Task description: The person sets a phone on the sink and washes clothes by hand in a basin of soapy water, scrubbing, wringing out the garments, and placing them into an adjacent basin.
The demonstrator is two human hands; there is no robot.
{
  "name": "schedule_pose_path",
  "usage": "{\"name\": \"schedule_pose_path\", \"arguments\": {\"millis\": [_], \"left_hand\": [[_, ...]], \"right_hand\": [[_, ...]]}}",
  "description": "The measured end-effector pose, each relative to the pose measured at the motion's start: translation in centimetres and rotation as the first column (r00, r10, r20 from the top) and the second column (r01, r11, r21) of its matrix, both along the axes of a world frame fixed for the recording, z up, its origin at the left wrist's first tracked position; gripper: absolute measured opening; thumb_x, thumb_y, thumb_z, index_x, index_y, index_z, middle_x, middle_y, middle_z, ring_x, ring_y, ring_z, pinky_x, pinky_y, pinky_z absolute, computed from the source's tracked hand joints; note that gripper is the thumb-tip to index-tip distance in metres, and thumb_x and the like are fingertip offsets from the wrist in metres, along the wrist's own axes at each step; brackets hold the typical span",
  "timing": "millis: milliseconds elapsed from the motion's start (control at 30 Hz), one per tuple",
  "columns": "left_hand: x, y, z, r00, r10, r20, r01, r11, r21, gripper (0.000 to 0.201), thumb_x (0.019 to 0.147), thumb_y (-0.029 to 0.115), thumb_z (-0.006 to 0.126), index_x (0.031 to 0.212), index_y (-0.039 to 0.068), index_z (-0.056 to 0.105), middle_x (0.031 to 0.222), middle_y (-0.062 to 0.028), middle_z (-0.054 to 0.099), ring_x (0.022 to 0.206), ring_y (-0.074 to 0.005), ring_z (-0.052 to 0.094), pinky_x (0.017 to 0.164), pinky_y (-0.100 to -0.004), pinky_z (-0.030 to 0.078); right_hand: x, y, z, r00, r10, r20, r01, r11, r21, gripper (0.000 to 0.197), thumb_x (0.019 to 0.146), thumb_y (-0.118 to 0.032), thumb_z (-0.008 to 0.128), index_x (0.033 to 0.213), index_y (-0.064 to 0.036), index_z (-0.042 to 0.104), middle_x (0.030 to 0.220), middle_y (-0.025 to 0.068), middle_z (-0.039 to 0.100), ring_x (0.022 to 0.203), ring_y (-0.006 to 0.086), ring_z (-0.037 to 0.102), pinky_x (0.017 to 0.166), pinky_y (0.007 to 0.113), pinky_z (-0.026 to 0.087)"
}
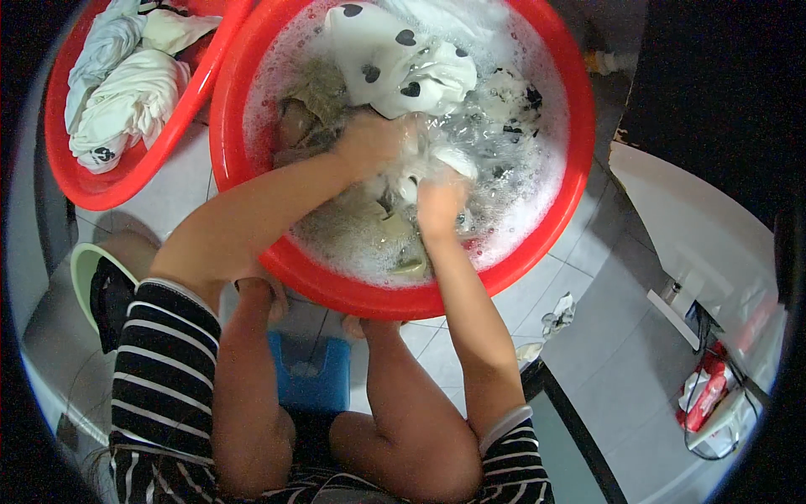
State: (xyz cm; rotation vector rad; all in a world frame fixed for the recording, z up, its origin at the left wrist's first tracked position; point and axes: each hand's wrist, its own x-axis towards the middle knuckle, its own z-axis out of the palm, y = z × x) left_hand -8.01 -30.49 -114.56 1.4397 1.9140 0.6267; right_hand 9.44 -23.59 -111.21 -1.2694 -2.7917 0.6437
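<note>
1. Soaking in a big round red tub [228,126]: a tangled heap of wet laundry, half sunk in cloudy grey water, with white suds [541,202] thickest along the right side.
2. At the far side, white cloth with black hearts [395,71], puffed up above the water, creased and shiny wet.
3. Left of that, olive-brown cloth [319,88], dark and sodden; to the right, white cloth with black marks [512,88], partly lost in foam.
4. Near the tub's middle, amid splashing water: left hand [378,139] just below the hearts, right hand [442,202] nearer the body, beside a bunch of plain white cloth [455,160].
5. Grip of both hands blurred and partly hidden by water; cannot tell whether spread or pinching fabric.
6. Close to the tub's upper left edge, a second red tub [96,197] with twisted white garments [134,97]; little room there.
7. At lower left, a pale green bucket [80,273] with dark cloth [109,298] over its rim; between the legs, a blue stool [315,378].
8. Widest open room to the right: tiled floor [604,336] up to a white panel [705,202], with crumpled scraps [558,315] near the tub.
</note>
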Motion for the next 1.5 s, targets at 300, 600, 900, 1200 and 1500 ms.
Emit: {"name": "schedule_pose_path", "arguments": {"millis": [300,600,900,1200,1500], "left_hand": [[0.4,-0.4,-3.2,0.905,0.334,0.264,-0.302,0.940,-0.157,0.057,0.076,0.036,0.070,0.116,0.000,0.055,0.116,-0.0142,0.059,0.104,-0.0274,0.056,0.093,-0.0358,0.044],[3.8,-1.7,13.2,0.994,-0.111,0.003,0.096,0.868,0.487,0.024,0.070,0.028,0.066,0.085,0.011,0.060,0.082,-0.0072,0.061,0.070,-0.0332,0.060,0.061,-0.0456,0.048],[4.3,0.7,14.2,0.972,-0.019,-0.236,0.101,0.934,0.343,0.015,0.071,0.023,0.059,0.083,0.015,0.062,0.072,-0.0041,0.059,0.065,-0.0224,0.063,0.052,-0.0390,0.050],[-3.2,-0.6,11.4,0.909,0.032,-0.416,0.142,0.913,0.381,0.031,0.079,0.041,0.062,0.095,0.014,0.063,0.116,-0.0066,0.053,0.112,-0.0251,0.050,0.089,-0.0417,0.045],[-4.6,-1.1,0.8,0.876,0.050,-0.480,0.067,0.972,0.224,0.054,0.079,0.052,0.059,0.121,0.018,0.055,0.131,-0.0132,0.044,0.127,-0.0300,0.037,0.097,-0.0493,0.038]], "right_hand": [[-3.7,-0.2,0.9,0.604,-0.739,-0.299,0.229,0.520,-0.823,0.032,0.090,-0.028,0.050,0.106,-0.0036,0.064,0.099,0.0122,0.063,0.094,0.0244,0.057,0.082,0.037,0.048],[-5.6,-0.4,11.5,0.479,-0.877,0.031,-0.066,-0.071,-0.995,0.037,0.093,-0.030,0.050,0.118,-0.0031,0.053,0.103,0.0087,0.061,0.091,0.0204,0.060,0.078,0.035,0.051],[-2.2,0.3,8.4,0.496,-0.814,0.303,-0.375,-0.516,-0.770,0.028,0.094,-0.030,0.046,0.106,-0.0057,0.055,0.097,0.0067,0.062,0.081,0.0177,0.060,0.079,0.032,0.051],[-0.3,1.1,10.8,0.849,-0.398,-0.348,0.273,0.894,-0.356,0.030,0.085,-0.005,0.055,0.114,0.0022,0.053,0.108,0.0127,0.060,0.094,0.0229,0.059,0.083,0.031,0.046],[-3.5,-1.8,2.8,0.983,0.182,-0.011,-0.177,0.967,0.184,0.046,0.081,-0.019,0.059,0.123,-0.0015,0.047,0.134,0.0360,0.030,0.130,0.0480,0.025,0.107,0.056,0.020]]}}
